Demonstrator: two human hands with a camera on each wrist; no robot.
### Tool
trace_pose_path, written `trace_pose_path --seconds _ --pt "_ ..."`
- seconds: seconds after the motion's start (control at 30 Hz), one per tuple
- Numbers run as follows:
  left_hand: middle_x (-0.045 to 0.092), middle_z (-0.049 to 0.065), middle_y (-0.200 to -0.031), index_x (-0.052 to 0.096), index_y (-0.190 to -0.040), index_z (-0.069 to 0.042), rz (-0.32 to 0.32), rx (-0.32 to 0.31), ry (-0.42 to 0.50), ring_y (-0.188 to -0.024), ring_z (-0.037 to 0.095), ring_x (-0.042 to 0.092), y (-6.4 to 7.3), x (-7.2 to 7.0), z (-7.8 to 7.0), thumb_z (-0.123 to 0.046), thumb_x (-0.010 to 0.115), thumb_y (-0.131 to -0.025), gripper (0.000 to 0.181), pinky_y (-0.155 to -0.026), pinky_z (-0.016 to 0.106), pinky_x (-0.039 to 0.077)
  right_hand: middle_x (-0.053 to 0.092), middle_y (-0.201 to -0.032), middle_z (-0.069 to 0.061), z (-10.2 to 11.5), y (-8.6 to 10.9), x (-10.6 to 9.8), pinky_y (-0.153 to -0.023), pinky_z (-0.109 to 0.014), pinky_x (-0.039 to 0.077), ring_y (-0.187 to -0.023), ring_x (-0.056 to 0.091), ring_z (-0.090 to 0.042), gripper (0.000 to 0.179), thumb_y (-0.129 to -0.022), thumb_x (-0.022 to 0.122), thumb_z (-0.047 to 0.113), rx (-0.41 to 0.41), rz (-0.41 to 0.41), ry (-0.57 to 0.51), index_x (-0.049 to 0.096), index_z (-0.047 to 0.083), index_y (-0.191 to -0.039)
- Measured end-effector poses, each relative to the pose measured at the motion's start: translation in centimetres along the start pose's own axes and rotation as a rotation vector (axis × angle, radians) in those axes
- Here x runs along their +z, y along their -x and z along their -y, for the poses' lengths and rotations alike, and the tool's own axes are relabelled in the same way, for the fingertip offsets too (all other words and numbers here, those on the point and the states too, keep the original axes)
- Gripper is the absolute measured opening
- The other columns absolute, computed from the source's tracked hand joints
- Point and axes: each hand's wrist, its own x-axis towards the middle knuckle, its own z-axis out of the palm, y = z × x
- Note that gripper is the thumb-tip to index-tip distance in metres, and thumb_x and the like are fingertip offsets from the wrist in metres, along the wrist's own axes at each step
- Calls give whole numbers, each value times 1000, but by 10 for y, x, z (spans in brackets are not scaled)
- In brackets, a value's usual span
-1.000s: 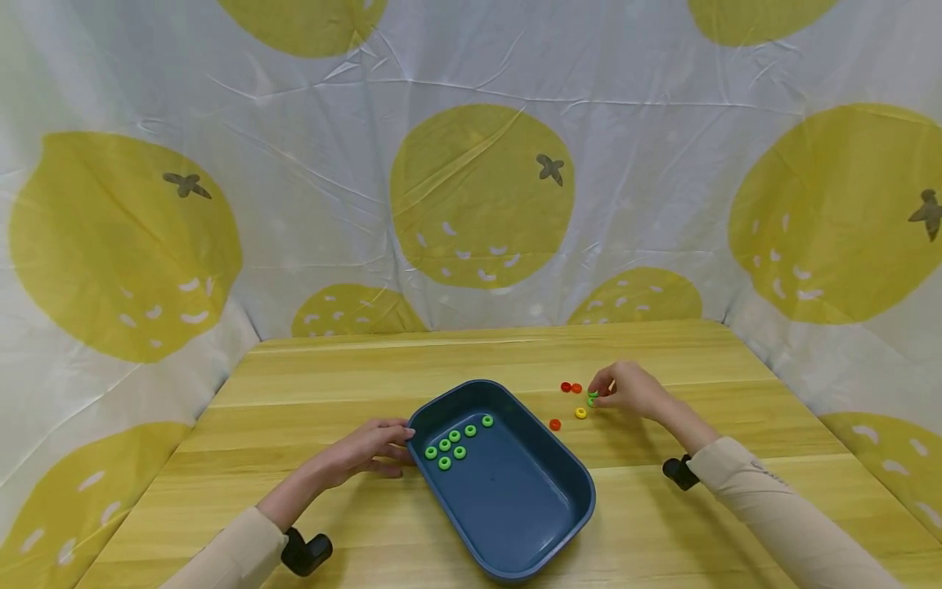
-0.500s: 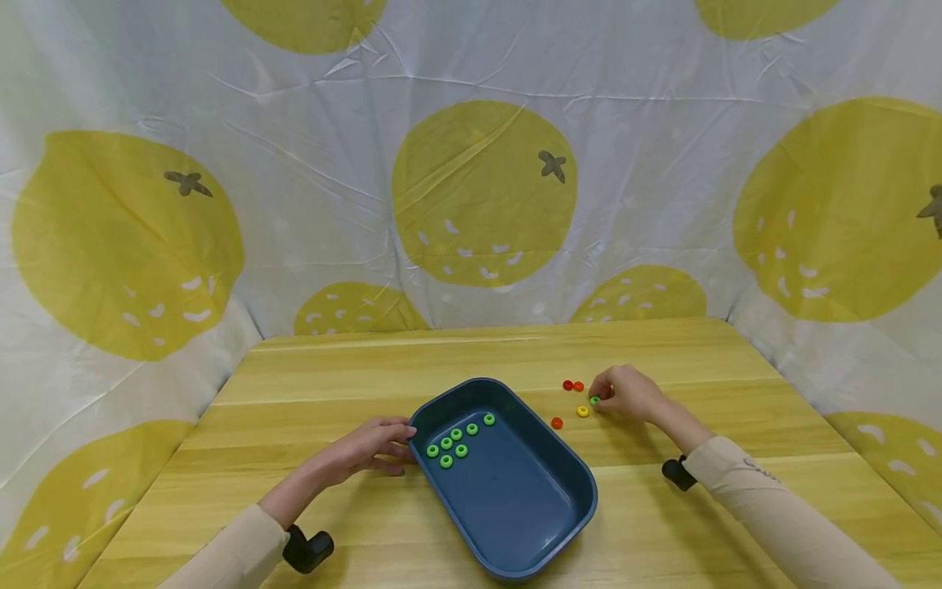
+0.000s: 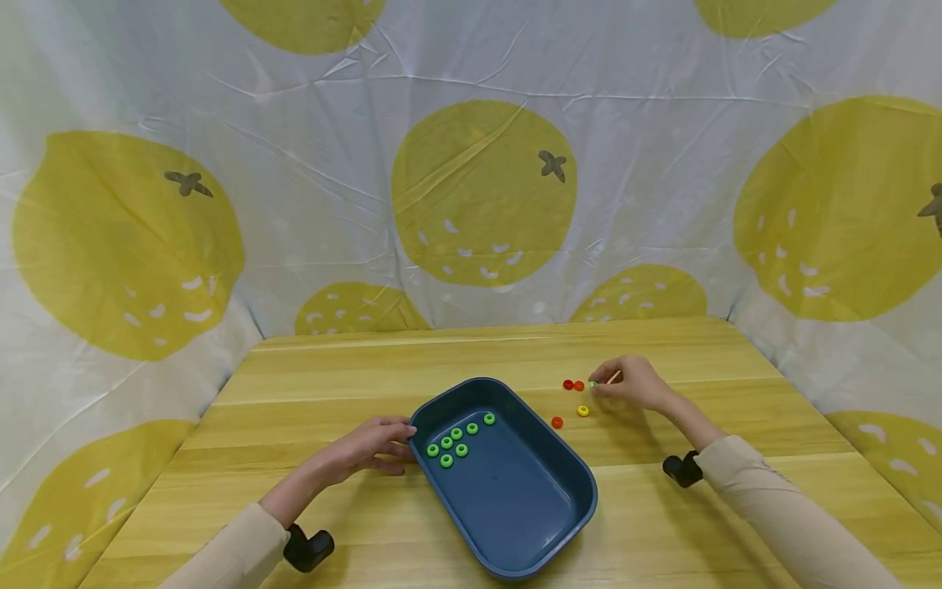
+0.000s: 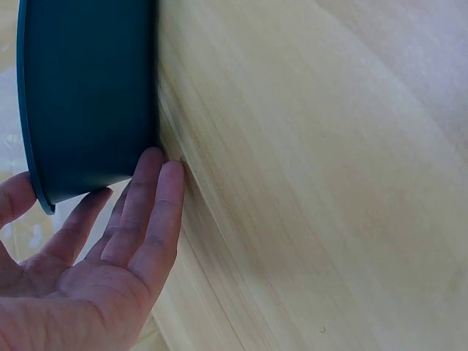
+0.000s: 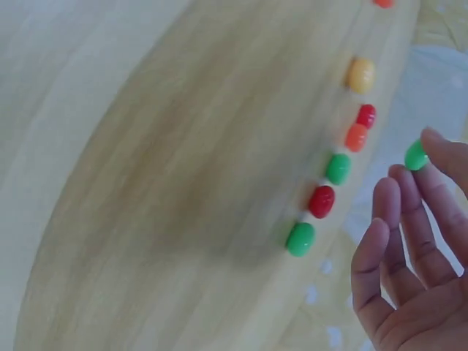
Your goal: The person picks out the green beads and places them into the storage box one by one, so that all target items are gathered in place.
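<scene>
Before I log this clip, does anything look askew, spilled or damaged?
Only slightly: the blue tray sits diagonally on the table rather than square to it. Nothing looks clearly spilled or damaged; the green rings inside lie flat, and the right hand pinches another.

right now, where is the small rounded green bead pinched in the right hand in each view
Head: right of centre, the small rounded green bead at the fingertips of the right hand.
Left wrist: not in this picture.
Right wrist: near the right edge, slightly above mid-height, between thumb and finger.
Shared landmark: the yellowish wood-grain tabletop, seen in all three views.
</scene>
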Motion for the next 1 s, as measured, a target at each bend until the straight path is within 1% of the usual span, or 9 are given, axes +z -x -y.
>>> trace_pose_path --seconds 0.1,0.2,0.33,0.43,0.53,0.63,0.73,0.8,1.0 --pt "61 19 -118 42 -133 8 0 -2 3 -101 20 63 0 0 0 -30 46 -97 52 -87 43 53 70 -92 -14 2 1 -6 -62 -34 54 -77 65 -32 27 -86 67 20 53 0 -136 69 0 -104" --pt "62 18 -118 43 -132 7 1 -2 6 -101 19 63 -1 0 -1 -30 46 -97 51 -87 43 53 68 -103 -18 3 2 -11 -69 -40 55 -86 64 -36 35 -88 65 26 120 7 -243 65 1 -112" --pt "62 17 -118 43 -132 7 5 -2 9 -101 19 63 -1 0 -1 -31 46 -97 51 -87 43 53 66 -111 -20 5 2 -15 -74 -40 54 -92 63 -36 40 -89 64 30 164 5 -298 63 2 -117" --pt "62 18 -118 44 -132 7 6 -1 10 -101 19 64 -2 0 -1 -31 46 -97 51 -88 43 53 66 -110 -20 7 0 -17 -73 -41 54 -92 63 -36 40 -88 64 30 151 1 -297 63 2 -117" --pt "62 19 -118 44 -132 7 8 1 10 -102 20 64 -2 0 -1 -31 46 -97 51 -88 43 53 67 -107 -18 12 -3 -19 -71 -42 54 -88 63 -36 37 -88 65 28 110 -7 -264 65 3 -114" --pt "61 19 -118 43 -131 8 9 1 10 -102 21 64 -2 0 -1 -31 46 -97 51 -88 44 53 67 -103 -15 20 -8 -21 -68 -39 54 -83 65 -29 32 -87 66 28 70 -17 -203 68 7 -110" --pt "62 17 -116 44 -131 8 6 -4 9 -102 21 64 -1 0 -2 -30 46 -97 51 -87 43 53 68 -100 -13 32 -13 -23 -66 -32 52 -80 65 -18 30 -86 67 28 40 -18 -151 69 7 -108" --pt "63 17 -116 44 -130 8 4 -7 8 -101 21 64 -1 1 -2 -30 45 -97 50 -87 43 53 69 -99 -13 41 -17 -24 -64 -29 51 -77 65 -14 30 -86 67 28 21 -16 -129 69 7 -107" --pt "61 19 -117 45 -129 7 3 -6 7 -101 20 64 0 0 0 -30 45 -98 49 -87 43 53 70 -97 -13 73 -31 -23 -62 -27 52 -75 67 -15 29 -85 68 24 -44 2 -127 70 5 -106"
